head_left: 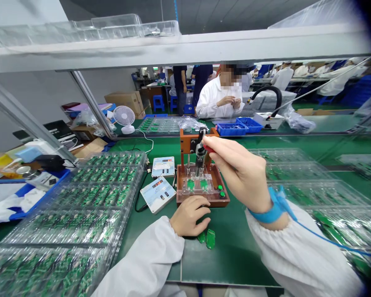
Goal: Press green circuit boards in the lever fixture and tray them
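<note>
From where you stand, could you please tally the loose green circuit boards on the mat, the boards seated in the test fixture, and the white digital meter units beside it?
Loose green circuit boards on the green mat: 2
Green circuit boards seated in the test fixture: 2
White digital meter units: 2
Total: 6

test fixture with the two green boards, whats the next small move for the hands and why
Probably the left hand should press a green button on the fixture. Two green boards sit in it under the black press head, the right hand is already on the red-tipped lever, and the left is free at the fixture's front edge.
</note>
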